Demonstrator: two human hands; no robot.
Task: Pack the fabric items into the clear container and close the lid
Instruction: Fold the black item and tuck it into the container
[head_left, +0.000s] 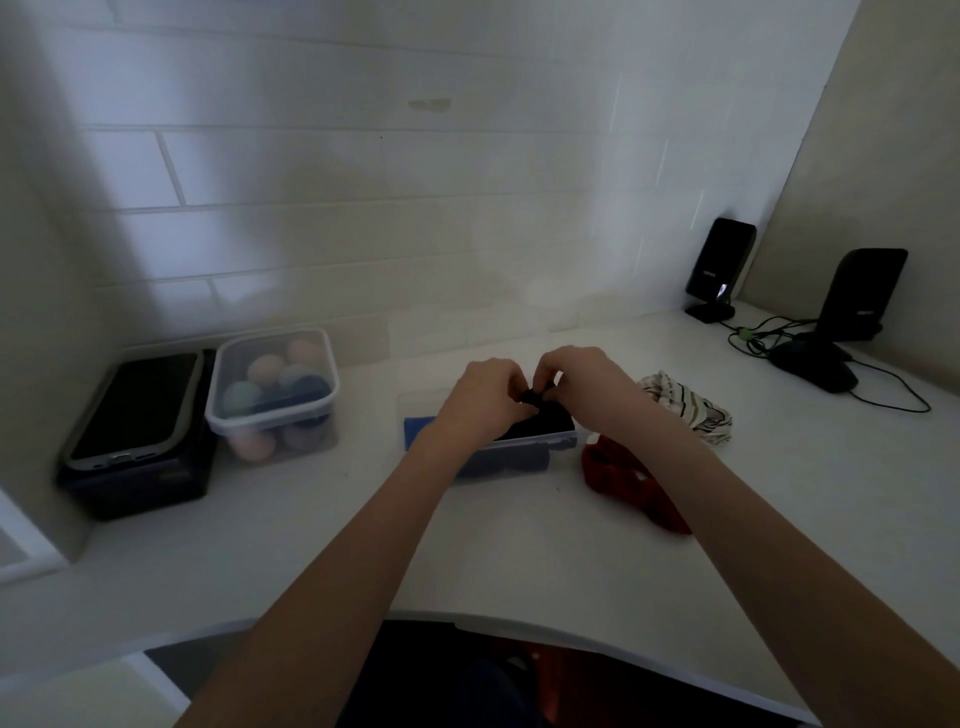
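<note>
A single wide-angle view is taken from head height, aimed forward and down over the white table toward the tiled wall. Both forearms are seen reaching away from the lens; straight lines are bowed near the edges.

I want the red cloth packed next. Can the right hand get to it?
Probably yes. The red cloth lies uncovered on the counter just under the right forearm, but the right hand is pinching the black fabric and must let go first.
</note>
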